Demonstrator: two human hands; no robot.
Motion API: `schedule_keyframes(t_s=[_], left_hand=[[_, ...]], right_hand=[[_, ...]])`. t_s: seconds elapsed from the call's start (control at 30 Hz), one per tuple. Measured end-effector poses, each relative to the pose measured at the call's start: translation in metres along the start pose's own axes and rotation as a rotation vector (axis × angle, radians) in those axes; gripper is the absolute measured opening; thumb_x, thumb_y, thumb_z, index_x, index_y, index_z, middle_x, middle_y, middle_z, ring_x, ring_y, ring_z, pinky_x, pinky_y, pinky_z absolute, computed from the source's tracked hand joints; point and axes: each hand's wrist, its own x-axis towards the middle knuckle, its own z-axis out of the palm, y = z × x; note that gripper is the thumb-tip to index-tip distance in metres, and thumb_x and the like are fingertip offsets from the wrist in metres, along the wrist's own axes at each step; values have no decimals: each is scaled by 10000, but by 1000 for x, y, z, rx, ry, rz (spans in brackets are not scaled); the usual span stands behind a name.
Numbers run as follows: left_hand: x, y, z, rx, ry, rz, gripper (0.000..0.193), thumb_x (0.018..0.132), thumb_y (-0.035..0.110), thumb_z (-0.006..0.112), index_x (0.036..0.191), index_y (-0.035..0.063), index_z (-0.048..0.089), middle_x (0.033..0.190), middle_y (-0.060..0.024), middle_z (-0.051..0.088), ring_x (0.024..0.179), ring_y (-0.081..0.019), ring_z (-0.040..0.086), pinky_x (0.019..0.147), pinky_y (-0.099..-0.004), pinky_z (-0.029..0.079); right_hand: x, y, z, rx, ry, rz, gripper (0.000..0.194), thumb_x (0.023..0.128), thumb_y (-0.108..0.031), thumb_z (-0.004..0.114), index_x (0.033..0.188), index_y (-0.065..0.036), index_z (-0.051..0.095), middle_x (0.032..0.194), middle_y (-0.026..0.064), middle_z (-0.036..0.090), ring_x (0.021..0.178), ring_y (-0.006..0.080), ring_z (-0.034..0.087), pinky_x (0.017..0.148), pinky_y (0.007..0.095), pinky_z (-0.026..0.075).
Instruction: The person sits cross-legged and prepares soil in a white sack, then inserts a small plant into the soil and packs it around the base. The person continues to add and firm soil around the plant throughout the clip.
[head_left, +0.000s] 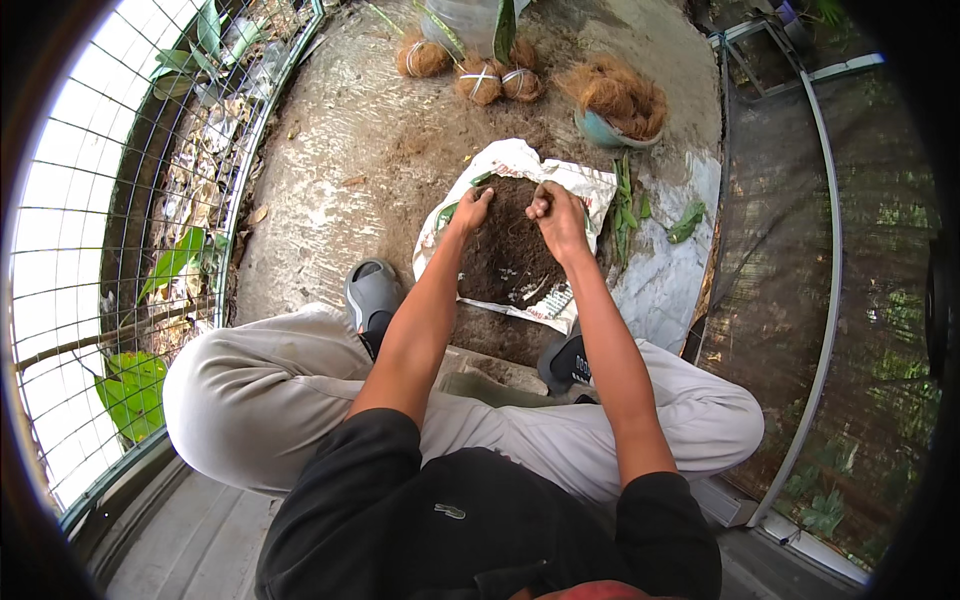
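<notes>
Dark soil (501, 251) fills an opened white plastic sack (515, 157) with printed writing, lying on the ground between my feet. My left hand (475, 208) is over the sack's left side at the soil's edge, thumb apart from the fingers, and I see nothing held in it. Over the right side of the soil is my right hand (556, 216), its fingers curled in; whether something small is between them I cannot tell. Thin pale fibres lie on the soil between the hands. Beyond the sack sit several fibre-wrapped balls (478, 81) tied with white string, some with long leaves.
A teal pot (600, 131) heaped with brown coconut fibre (615, 94) stands beyond the sack at the right. Cut green leaves (622, 210) lie along the sack's right edge. A translucent plastic container (469, 22) is at the top. Wire fencing (67, 247) borders the left, dark netting (772, 225) the right.
</notes>
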Motion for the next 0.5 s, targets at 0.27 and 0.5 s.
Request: schedule_keyframes(t_s=[0.27,0.5], left_hand=[[-44,-10,-21,304,-143,30,522,904,366,560,1260,-11,497,1148,-176,598,1038,-243,572,898,-350,438],[-43,-25,-12,316,-72,36,462,870,356,593,1111,-36,558,1122,-240,603,1095,-306,569,921,-363,423]], right_hand=[[74,-29,38,-193,-16,-43,241,945,-154,426,951,49,556,786,68,525,708,160,520,680,312,475],[166,-16,158,-682,-306,-76,305,935,-124,437,1165,33,563,1145,153,589,1052,236,580,882,347,483]])
